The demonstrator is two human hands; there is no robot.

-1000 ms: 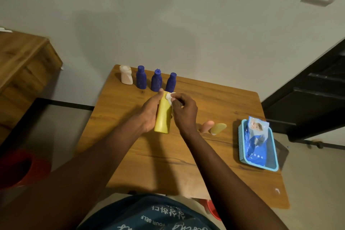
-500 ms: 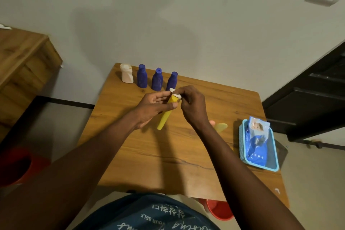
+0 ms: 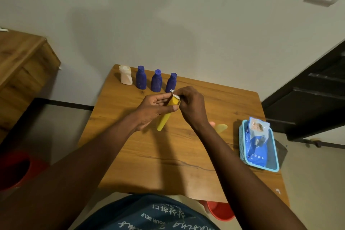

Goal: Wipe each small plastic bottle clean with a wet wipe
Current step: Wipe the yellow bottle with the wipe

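Wiping step: the person is cleaning the cap end of the tall yellow plastic bottle (image 3: 164, 121); by my judgement this bottle is mid-wipe, with its lower body not yet being covered.
Left hand (image 3: 153, 106): is gripping the upper part of the yellow bottle with fingers curled round it, holding it tilted over the brown wooden bench (image 3: 149, 155).
Right hand (image 3: 190, 106): is pinching the small crumpled white wet wipe (image 3: 175, 96) against the yellow bottle's top.
Beyond the yellow bottle: three dark blue plastic bottles (image 3: 156, 81) and a squat white plastic bottle (image 3: 126, 75) are standing upright in a row.
Right of the yellow bottle: a pale yellow bottle (image 3: 221, 128) is lying flat; farther right, a light blue plastic basket (image 3: 242, 144) is holding a blue wipes pack (image 3: 258, 142).
Next move: probably drawing the wipe down the body while turning the bottle, and keeping the left grip firm.
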